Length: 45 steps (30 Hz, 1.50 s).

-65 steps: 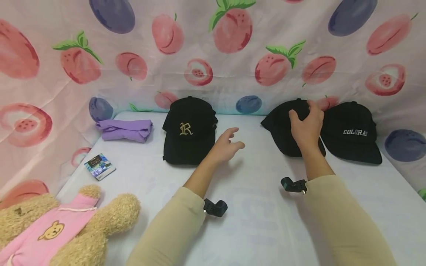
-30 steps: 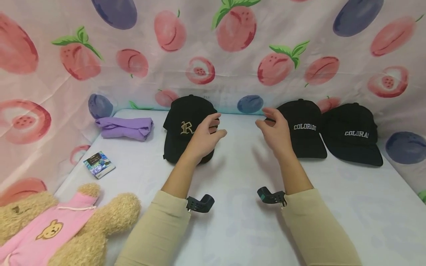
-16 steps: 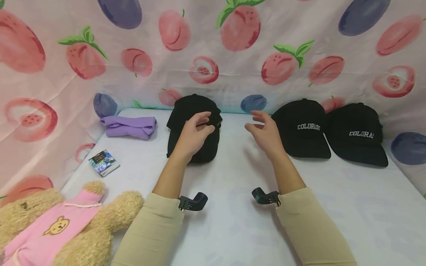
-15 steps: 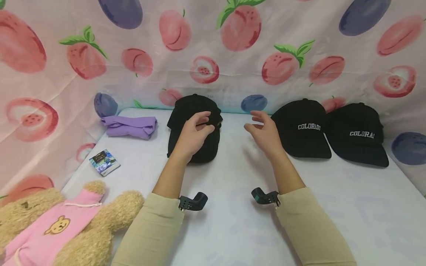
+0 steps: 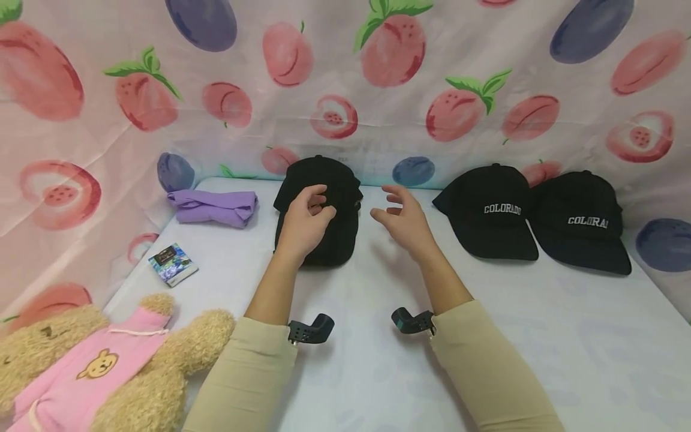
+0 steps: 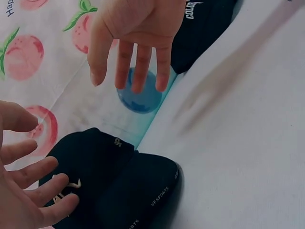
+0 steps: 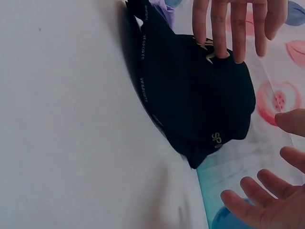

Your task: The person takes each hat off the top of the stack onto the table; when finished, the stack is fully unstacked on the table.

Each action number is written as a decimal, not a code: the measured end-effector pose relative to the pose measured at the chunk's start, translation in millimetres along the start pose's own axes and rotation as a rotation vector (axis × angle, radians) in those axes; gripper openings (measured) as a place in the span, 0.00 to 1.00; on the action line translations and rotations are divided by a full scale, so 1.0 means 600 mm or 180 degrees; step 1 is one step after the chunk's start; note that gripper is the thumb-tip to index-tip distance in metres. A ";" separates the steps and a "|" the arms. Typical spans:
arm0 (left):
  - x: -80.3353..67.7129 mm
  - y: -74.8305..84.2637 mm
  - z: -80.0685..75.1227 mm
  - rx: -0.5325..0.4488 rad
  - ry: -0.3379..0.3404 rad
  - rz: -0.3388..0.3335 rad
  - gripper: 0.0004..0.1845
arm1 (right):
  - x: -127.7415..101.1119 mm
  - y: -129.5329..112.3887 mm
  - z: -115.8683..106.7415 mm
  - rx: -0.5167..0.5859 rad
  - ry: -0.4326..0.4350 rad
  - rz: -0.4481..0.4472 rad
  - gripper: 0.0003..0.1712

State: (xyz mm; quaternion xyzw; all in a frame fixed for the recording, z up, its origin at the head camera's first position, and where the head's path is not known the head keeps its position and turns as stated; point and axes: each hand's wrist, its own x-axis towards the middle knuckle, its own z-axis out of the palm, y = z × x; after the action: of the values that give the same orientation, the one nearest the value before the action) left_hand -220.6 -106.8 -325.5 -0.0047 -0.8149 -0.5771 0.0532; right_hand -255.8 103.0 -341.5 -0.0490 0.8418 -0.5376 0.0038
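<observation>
A black cap with a gold letter [image 5: 335,231] lies at the back middle of the white surface, brim towards me. My left hand [image 5: 305,221] hovers over its front with fingers spread and relaxed; whether it touches is unclear. The left wrist view shows the left hand's fingers [image 6: 33,188] over the cap [image 6: 119,186]. My right hand [image 5: 403,219] is open in the air just right of the cap, holding nothing. In the right wrist view the cap [image 7: 190,100] lies between the two hands. Two black COLORADO caps [image 5: 490,211] [image 5: 582,225] sit side by side to the right.
A folded purple cloth [image 5: 214,207] lies at the back left, a small printed packet [image 5: 173,264] in front of it. A teddy bear in a pink top [image 5: 102,369] fills the near left corner. Fruit-print fabric [image 5: 378,90] walls the back and sides.
My right hand has let go of the middle COLORADO cap and moved left towards the lettered cap. My left hand has moved forward over that cap, covering its letter.
</observation>
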 end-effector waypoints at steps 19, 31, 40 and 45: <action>-0.001 -0.016 -0.011 -0.0219 0.0694 -0.0141 0.25 | 0.019 -0.001 0.054 -0.0013 -0.0266 -0.0010 0.41; 0.015 -0.038 -0.010 -0.0268 0.1208 -0.0206 0.25 | 0.035 -0.012 0.066 0.0154 -0.0308 0.0080 0.44; 0.025 -0.065 -0.011 -0.0061 0.1403 -0.0564 0.30 | 0.046 -0.009 0.078 0.0030 -0.0249 0.0105 0.47; 0.028 -0.073 -0.007 -0.0061 0.1296 -0.0845 0.34 | 0.050 -0.005 0.083 0.0070 -0.0282 0.0196 0.48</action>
State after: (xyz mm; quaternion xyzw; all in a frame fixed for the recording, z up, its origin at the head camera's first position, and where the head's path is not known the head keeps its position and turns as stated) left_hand -240.0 -126.4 -363.7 0.2184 -0.7753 -0.5758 0.1401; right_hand -282.5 54.1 -358.4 -0.0468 0.8359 -0.5438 0.0582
